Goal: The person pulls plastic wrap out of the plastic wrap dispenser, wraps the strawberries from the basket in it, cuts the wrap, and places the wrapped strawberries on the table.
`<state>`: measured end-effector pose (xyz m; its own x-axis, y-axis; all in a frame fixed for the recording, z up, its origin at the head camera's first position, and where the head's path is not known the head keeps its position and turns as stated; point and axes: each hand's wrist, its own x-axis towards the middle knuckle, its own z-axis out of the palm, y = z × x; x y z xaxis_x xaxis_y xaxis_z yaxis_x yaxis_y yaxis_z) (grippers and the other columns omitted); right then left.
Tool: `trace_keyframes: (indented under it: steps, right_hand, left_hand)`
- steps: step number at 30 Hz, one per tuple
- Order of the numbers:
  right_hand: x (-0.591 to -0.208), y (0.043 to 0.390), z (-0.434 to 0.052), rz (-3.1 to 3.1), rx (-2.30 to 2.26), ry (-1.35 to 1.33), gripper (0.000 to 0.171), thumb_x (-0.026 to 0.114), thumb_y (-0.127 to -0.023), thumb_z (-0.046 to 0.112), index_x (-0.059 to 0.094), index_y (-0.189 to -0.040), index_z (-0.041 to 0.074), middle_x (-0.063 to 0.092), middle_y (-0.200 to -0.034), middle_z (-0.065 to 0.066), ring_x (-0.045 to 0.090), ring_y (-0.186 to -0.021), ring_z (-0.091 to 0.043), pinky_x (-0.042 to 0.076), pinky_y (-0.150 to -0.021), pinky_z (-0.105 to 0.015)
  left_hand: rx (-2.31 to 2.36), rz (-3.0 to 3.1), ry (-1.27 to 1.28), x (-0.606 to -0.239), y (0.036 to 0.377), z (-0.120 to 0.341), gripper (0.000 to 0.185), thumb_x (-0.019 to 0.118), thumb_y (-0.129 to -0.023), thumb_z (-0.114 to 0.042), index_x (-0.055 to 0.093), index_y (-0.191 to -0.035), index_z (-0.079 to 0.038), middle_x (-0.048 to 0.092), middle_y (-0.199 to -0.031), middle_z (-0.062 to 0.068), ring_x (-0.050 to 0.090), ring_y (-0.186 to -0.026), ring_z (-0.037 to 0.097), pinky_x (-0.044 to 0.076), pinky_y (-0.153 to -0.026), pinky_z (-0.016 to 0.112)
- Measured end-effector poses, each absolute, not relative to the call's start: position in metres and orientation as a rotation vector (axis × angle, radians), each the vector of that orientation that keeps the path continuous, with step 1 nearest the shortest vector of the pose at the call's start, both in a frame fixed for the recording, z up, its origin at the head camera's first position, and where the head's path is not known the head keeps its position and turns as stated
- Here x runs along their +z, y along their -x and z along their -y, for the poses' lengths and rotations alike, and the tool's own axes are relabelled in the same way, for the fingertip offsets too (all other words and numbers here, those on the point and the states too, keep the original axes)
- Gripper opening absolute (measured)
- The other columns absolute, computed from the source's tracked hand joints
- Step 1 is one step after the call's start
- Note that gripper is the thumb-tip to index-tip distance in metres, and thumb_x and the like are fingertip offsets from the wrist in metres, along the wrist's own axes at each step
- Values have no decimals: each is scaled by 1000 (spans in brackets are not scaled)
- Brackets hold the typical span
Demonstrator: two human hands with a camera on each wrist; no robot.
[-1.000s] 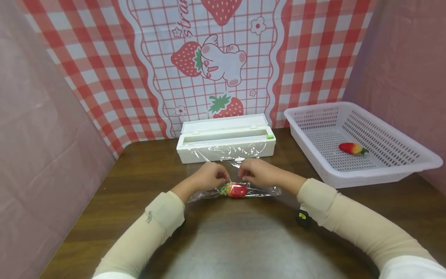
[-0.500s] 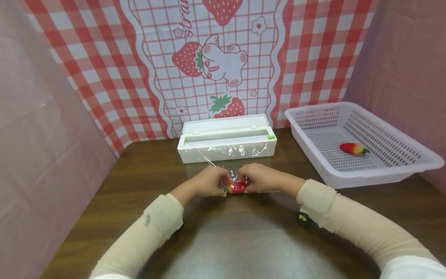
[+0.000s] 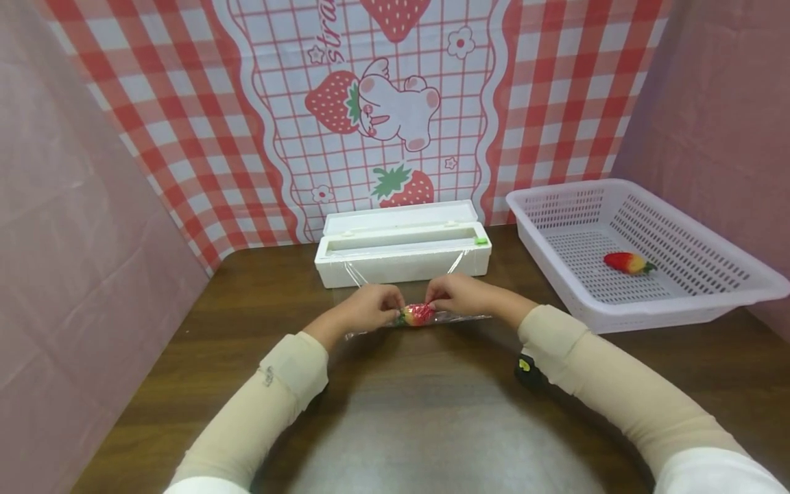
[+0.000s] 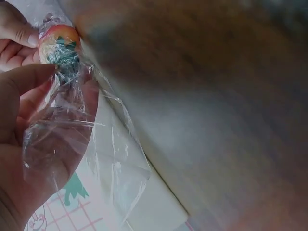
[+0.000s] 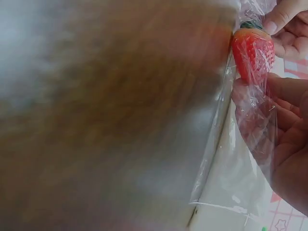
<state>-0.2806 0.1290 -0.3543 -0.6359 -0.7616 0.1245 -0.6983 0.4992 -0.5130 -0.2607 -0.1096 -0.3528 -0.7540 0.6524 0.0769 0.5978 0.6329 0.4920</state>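
Note:
A red and yellow strawberry (image 3: 418, 315) with green leaves is wrapped in clear cling film (image 5: 255, 113), held between my two hands close over the table. My left hand (image 3: 368, 309) pinches the film at the leafy end. In the left wrist view its thumb and fingers lie around the bunched film beside the leaves (image 4: 64, 54). At the pointed red end, my right hand (image 3: 461, 296) pinches the film between thumb and fingers. Film trails out to both sides and runs back to the white dispenser box (image 3: 404, 266), whose lid (image 3: 401, 216) stands up.
Right of the box stands a white perforated basket (image 3: 592, 312) with another strawberry (image 3: 628, 263) lying in it. A green slider (image 3: 481, 241) sits at the box's right end. Behind the brown wooden table (image 3: 395, 425) hangs a strawberry-print cloth (image 3: 549, 103).
Both hands came down around the strawberry, then moved with it away from the body toward the box. Their fingers shifted from the film above it to its two ends.

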Motion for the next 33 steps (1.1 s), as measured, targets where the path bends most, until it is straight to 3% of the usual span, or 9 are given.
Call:
trace_keyframes:
  steps: [3, 8, 21, 27, 33]
  right_hand:
    - [-352, 286, -126, -2656, -758, 1245, 7, 65, -92, 7, 70, -86, 5, 64, -75, 3, 55, -67, -7, 49, -63, -28]
    - [-352, 292, -122, -2768, -622, 1247, 8, 66, -90, 8, 72, -86, 7, 67, -77, 4, 57, -70, -9, 51, -70, -32]
    - [-350, 295, -121, -2850, -510, 1356, 8, 67, -87, 7, 72, -81, 4, 67, -73, 1, 60, -67, -14, 52, -67, -34]
    - [-344, 286, -135, -2891, -476, 1365, 3, 70, -85, 6, 69, -85, 4, 64, -80, -3, 61, -74, -19, 53, -71, -37]
    - [-342, 278, -158, -2871, -424, 1450, 13, 73, -75, -1, 67, -85, 4, 61, -82, -5, 59, -76, -21, 52, -70, -37]
  left_hand:
    - [650, -2814, -1067, -352, 264, 108, 9, 66, -87, -6, 70, -96, -7, 69, -86, 2, 63, -80, 14, 53, -75, 30]
    - [498, -2869, -1043, -350, 269, 106, 14, 65, -92, -10, 74, -102, -6, 69, -93, 3, 62, -86, 17, 52, -79, 33]
    - [562, -2773, -1000, -350, 277, 113, 20, 62, -95, -12, 72, -110, -4, 72, -105, 7, 66, -99, 22, 51, -91, 35]
    - [685, -2722, -954, -342, 272, 121, 30, 72, -88, -11, 69, -116, 0, 70, -110, 12, 66, -101, 24, 52, -89, 34]
    - [816, -2778, -949, -335, 265, 149, 27, 80, -77, -8, 71, -101, 1, 71, -98, 11, 65, -90, 25, 53, -82, 35]
